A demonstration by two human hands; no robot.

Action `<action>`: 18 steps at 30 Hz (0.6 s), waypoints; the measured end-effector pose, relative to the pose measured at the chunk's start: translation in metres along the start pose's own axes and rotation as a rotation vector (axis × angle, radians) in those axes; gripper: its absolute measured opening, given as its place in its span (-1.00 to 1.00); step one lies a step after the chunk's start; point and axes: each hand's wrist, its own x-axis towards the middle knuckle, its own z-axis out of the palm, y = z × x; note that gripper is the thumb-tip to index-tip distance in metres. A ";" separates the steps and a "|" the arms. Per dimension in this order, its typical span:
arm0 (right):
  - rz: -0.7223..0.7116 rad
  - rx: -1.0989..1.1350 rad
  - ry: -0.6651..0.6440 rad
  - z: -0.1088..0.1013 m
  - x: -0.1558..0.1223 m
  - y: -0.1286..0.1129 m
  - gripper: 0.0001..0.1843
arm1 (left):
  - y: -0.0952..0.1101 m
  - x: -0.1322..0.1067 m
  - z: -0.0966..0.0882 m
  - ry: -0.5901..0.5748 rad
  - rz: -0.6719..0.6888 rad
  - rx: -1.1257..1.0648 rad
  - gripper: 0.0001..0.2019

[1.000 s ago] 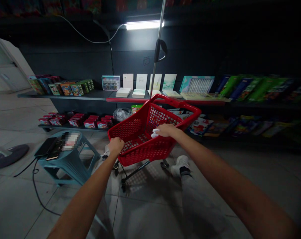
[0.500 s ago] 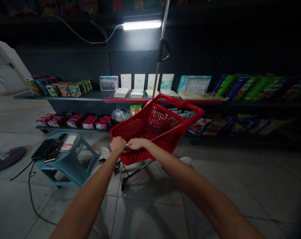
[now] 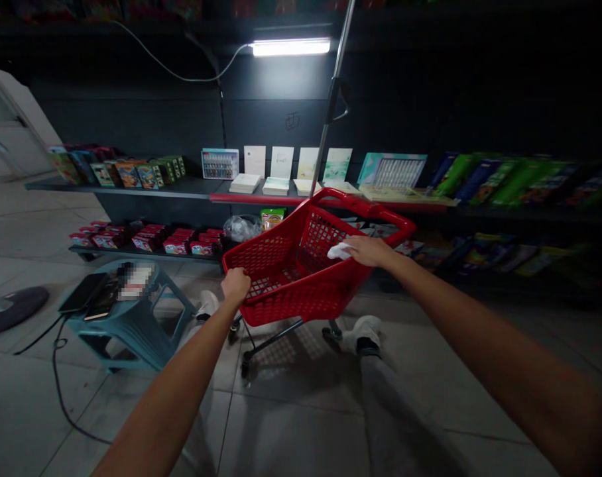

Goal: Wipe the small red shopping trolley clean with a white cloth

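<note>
A red plastic shopping cart (image 3: 291, 306) with a perforated basket stands in front of me, its handle at the far right side. My left hand (image 3: 236, 285) is closed around the basket's near left rim. Over the near rim toward the right, my right hand (image 3: 368, 252) pinches a white cloth or tissue (image 3: 339, 251), which hangs at its fingertips. I cannot tell whether the cloth touches the rim. A metal pole (image 3: 337, 66) with a black grip rises behind the basket.
A blue stool (image 3: 146, 331) on the left holds dark devices with a cable hanging down. Shelves (image 3: 181, 189) behind the cart carry booklets, boxes and packets under a lit tube lamp (image 3: 291, 46). My shoes (image 3: 366, 331) flank the cart's wheels. A round stand base (image 3: 22, 308) lies far left.
My right hand has moved from beside the left hand to the right along the near rim, with the white cloth now showing. My left hand stays on the rim.
</note>
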 end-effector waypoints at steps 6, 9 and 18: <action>0.152 -0.034 -0.030 0.002 -0.009 -0.038 -0.45 | 0.005 0.005 -0.001 0.057 0.089 -0.010 -0.64; 0.214 -0.024 -0.008 0.002 -0.006 -0.053 -0.44 | 0.012 -0.004 -0.007 0.197 0.344 0.009 -0.66; 0.263 -0.006 0.052 0.003 -0.001 -0.063 -0.44 | 0.038 -0.030 0.000 -0.323 0.751 0.121 -0.49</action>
